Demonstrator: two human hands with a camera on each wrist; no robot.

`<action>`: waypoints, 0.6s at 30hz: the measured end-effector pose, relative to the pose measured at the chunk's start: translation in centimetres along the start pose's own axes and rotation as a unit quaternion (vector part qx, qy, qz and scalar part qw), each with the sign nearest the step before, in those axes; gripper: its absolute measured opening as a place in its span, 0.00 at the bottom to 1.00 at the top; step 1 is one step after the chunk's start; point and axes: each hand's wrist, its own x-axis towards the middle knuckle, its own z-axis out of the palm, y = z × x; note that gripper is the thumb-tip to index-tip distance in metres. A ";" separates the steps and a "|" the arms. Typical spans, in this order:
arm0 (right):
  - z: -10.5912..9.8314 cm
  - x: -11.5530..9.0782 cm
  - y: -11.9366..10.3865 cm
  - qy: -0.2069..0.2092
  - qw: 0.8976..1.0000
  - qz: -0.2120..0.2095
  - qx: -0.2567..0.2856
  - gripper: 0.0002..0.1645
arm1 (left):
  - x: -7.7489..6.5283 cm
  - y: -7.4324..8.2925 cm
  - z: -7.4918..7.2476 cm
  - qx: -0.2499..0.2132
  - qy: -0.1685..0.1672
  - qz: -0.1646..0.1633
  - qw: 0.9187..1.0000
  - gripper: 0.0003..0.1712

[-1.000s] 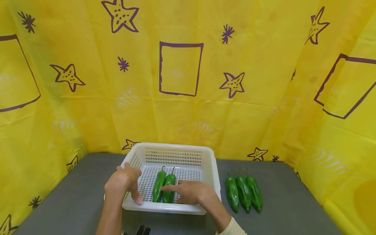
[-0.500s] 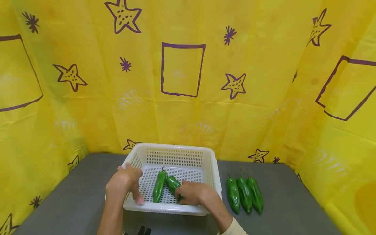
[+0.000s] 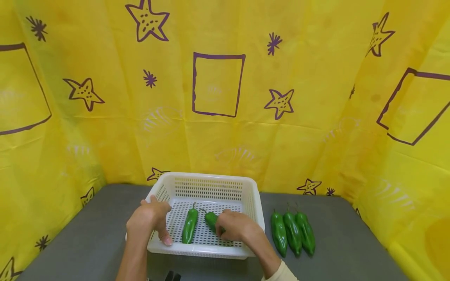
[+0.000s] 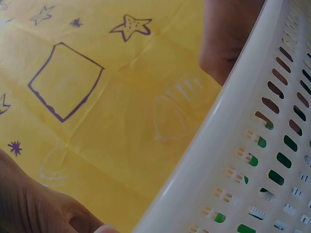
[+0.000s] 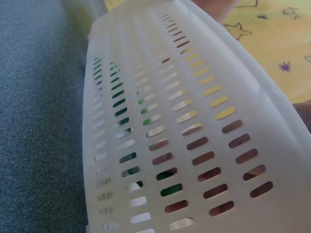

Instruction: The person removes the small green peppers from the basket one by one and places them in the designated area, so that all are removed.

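Dial centred on the basket in the head view, 12 away from the person. White perforated plastic rectangular basket (image 3: pixel 207 250) on dark grey tabletop (image 3: pixel 337 238). Right hand (image 3: pixel 234 225) inside it at 4 o'clock, fingers curled round a glossy green elongated pepper (image 3: pixel 211 221); pepper lies near basket centre, stem end poking out toward 11, lower end hidden by the hand. Second glossy green pepper (image 3: pixel 190 226) on basket floor at 8 o'clock, stem to 12, apart from the gripped one, untouched.

Left hand (image 3: pixel 150 219) at basket's 8 to 9 o'clock, over the near corner, thumb pointing down to the near rim; remaining fingers mostly hidden, can't tell whether they grip the wall.

Three more glossy green peppers (image 3: pixel 293 233) side by side on tabletop outside basket, between 3 and 4 o'clock, stems to 12, tips toward 5. Right arm has a cream sleeve (image 3: pixel 281 272), 4 to 5 o'clock. Black object (image 3: pixel 172 276) at 7, cut off by frame edge, unclear. Yellow cloth backdrop (image 3: pixel 309 148) with purple starfish and square outlines spans 10 through 2.
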 end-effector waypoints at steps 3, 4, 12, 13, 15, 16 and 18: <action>-0.1 -0.2 0.3 0.025 1.000 0.003 0.007 0.09 | 0.0 0.0 0.0 -0.005 -0.001 -0.002 1.000 0.67; -0.2 -0.3 0.4 0.032 0.999 0.001 0.008 0.10 | 0.0 0.0 0.0 -0.006 -0.001 -0.003 1.000 0.67; -1.4 -0.8 1.3 0.057 0.997 -0.024 0.040 0.11 | 0.0 0.0 0.1 -0.007 -0.002 -0.006 1.000 0.68; -1.6 -0.9 1.4 0.059 0.997 -0.030 0.045 0.10 | 0.0 0.0 0.1 -0.006 -0.002 -0.006 1.000 0.68; -1.9 -1.1 1.7 0.063 0.996 -0.034 0.053 0.08 | 0.1 0.0 0.1 -0.006 -0.003 -0.006 1.000 0.68; -2.1 -1.2 1.8 0.066 0.996 -0.033 0.055 0.07 | 0.1 0.0 0.1 -0.004 -0.004 -0.005 1.000 0.67; -2.3 -1.4 2.1 0.074 0.995 -0.031 0.065 0.06 | 0.1 0.0 0.1 -0.002 -0.005 -0.005 1.000 0.67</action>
